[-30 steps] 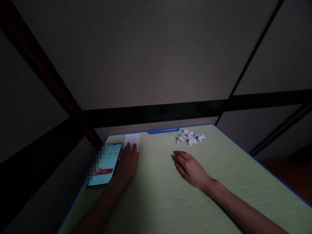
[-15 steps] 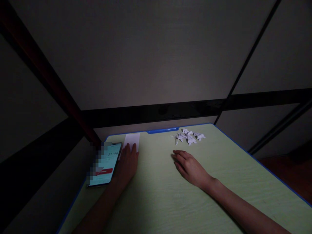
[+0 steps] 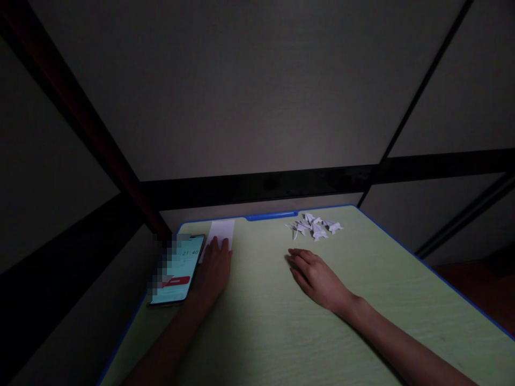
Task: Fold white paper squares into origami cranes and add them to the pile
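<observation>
My left hand (image 3: 217,268) lies palm down with its fingers stretched over a white strip of paper (image 3: 222,230), covering the paper's near end. It rests right beside a smartphone (image 3: 176,272) whose lit screen faces up. On the right, my right hand (image 3: 316,276) rests on the tabletop, fingers loosely extended to the left and holding nothing. Beyond its fingertips sits a small pile of folded white paper figures (image 3: 317,230), with thin paper strips (image 3: 295,231) at the pile's left side.
The pale green table (image 3: 265,316) has a blue rim and a blue groove (image 3: 272,216) along its far edge. A panelled wall or cabinet front (image 3: 257,107) with a dark band stands right behind it. The surroundings are dim.
The whole view has shifted slightly, so everything sits a little further right. Both hands rest in the same places, and the paper, phone and figures have not moved on the table.
</observation>
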{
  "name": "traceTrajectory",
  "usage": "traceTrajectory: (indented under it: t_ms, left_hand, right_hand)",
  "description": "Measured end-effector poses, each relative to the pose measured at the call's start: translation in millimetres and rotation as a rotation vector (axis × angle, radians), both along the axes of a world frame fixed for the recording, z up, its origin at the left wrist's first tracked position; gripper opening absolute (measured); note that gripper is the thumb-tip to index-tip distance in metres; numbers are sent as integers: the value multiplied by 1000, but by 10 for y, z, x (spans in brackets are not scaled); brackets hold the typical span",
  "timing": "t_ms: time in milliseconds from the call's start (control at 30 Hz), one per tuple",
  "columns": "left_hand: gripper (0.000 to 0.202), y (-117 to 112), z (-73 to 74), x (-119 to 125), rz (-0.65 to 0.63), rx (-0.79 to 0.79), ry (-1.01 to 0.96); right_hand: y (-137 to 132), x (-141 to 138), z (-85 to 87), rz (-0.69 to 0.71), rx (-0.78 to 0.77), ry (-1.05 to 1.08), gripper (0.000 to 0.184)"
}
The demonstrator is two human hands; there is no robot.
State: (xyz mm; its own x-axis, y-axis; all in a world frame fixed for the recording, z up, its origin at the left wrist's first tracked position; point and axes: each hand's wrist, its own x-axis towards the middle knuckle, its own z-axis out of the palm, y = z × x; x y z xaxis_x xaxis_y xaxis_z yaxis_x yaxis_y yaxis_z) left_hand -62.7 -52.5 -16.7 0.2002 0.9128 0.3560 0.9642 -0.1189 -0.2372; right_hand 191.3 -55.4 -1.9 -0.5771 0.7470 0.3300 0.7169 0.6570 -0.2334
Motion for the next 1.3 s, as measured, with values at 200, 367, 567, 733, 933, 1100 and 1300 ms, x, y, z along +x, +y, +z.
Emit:
traceTrajectory:
  t_ms: [200,367,567,733,933,1100,1300]
  left_hand:
    - [33,8,-21,-9,40,67,-27]
    - [30,2,-26,-4,10,66,-52]
    - [31,1,12,23,74,9,-89]
    - [33,-4,30,31,62,-8,-130]
    - [34,-7,69,58,127,-37,-69]
    - [31,-9,23,36,41,33,-39]
    - [29,3,-6,15,39,50,-52]
  right_hand:
    - [5,2,-13,1,12,4,28]
    - [-4,4,4,-1,10,9,27]
    - [2,1,-3,-7,-2,-1,28]
    - [-1,0,-1,1,8,10,28]
    - [2,-8,-1,-7,1,-3,28]
    - [10,-3,-20,7,23,11,28]
    - [15,6,-26,5,19,5,28]
